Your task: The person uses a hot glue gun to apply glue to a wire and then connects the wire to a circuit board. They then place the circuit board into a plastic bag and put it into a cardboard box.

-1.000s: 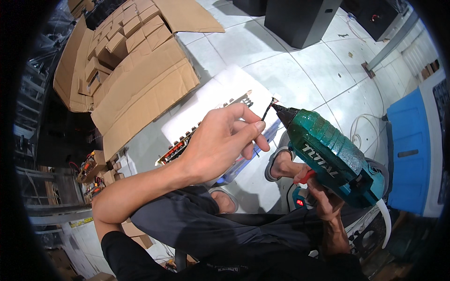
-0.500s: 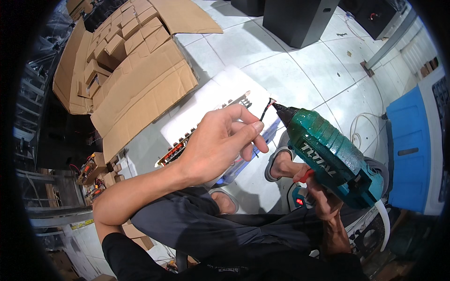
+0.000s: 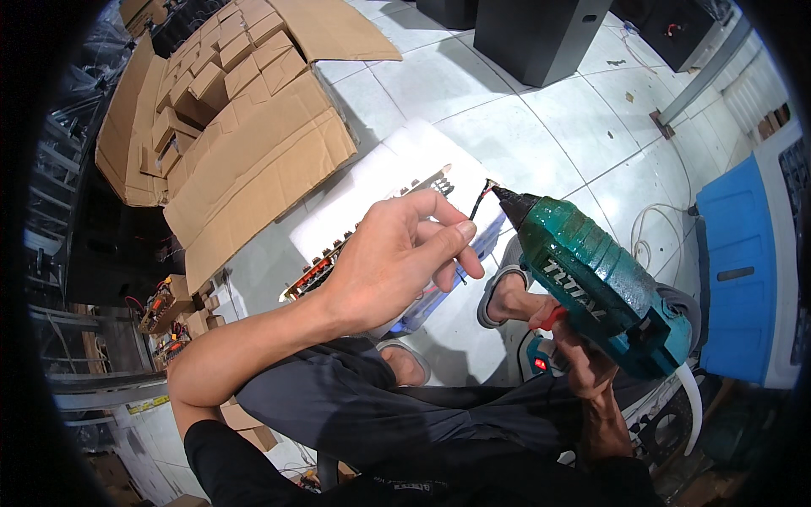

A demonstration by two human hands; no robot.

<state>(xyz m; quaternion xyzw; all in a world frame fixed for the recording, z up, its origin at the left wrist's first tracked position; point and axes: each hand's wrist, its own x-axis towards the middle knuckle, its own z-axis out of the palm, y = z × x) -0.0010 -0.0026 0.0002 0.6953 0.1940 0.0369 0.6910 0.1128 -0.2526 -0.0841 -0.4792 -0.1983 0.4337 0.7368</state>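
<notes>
Between the thumb and fingertips of my left hand (image 3: 414, 245) is a thin dark cable (image 3: 478, 205), its connector end (image 3: 490, 185) pointing up. My right hand (image 3: 583, 355) is wrapped round the handle of a green glue gun (image 3: 591, 266), fingers at its red trigger (image 3: 553, 318). The gun's black nozzle (image 3: 507, 201) meets or nearly meets the connector end. A white glue stick (image 3: 692, 406) sticks out of the gun's back. Behind my left hand lies a circuit board (image 3: 317, 269) with a row of knobs, partly hidden, on a white foam block (image 3: 405, 160).
An open cardboard carton (image 3: 253, 169) full of small brown boxes (image 3: 241, 51) stands at far left. Black cabinets (image 3: 532, 42) are at the back. To the right is a blue and white container (image 3: 739, 262), with a pale cable (image 3: 646, 228) on the tiled floor.
The cable's connector end has turned slightly at the nozzle. Both hands and the glue gun have hardly moved.
</notes>
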